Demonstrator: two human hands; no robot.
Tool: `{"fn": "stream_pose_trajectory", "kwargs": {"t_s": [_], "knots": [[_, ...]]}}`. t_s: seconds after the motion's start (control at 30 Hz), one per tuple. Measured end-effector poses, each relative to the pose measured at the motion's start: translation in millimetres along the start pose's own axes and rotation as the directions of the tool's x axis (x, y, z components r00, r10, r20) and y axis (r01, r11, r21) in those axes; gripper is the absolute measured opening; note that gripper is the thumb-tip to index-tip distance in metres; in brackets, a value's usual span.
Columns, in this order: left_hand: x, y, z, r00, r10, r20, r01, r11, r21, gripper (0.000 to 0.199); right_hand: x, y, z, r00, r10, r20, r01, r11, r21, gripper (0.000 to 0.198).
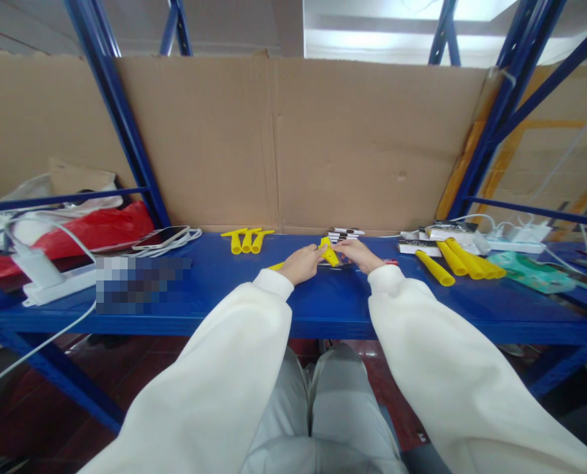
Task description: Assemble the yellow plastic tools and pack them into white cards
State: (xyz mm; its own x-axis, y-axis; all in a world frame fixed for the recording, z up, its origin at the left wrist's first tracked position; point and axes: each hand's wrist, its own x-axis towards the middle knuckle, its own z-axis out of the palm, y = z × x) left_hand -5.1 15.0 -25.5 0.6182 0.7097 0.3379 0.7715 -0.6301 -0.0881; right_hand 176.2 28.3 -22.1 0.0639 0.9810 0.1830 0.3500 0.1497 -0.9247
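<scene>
Over the blue shelf top, both hands meet at a small yellow plastic piece. My left hand pinches it from the left. My right hand has its fingertips closed at its right side. Part of another yellow piece shows beside my left hand, the remainder hidden. Just behind the hands lie several small black-and-white items, too small to make out. Something red peeks out by my right wrist.
Yellow T-shaped pieces lie at the back left. Several yellow tapered tubes rest at right, near small boxes and a green packet. A power strip, phone and red bag are left. Cardboard stands behind.
</scene>
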Motion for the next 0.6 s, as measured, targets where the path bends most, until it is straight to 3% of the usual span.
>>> {"fn": "stream_pose_trajectory", "kwargs": {"t_s": [0.17,0.6], "knots": [[-0.3,1.1,0.5,1.0,-0.011,-0.026,0.012,0.999,0.03,0.048,-1.8,-2.2,-2.6,0.985,0.005,0.173,-0.016,0.998,0.064,0.033],[0.6,-4.4,6.3,0.996,0.053,-0.067,-0.052,0.999,0.015,0.056,-4.3,-4.3,-2.4,0.986,-0.058,0.156,0.054,0.998,0.033,0.037]]}}
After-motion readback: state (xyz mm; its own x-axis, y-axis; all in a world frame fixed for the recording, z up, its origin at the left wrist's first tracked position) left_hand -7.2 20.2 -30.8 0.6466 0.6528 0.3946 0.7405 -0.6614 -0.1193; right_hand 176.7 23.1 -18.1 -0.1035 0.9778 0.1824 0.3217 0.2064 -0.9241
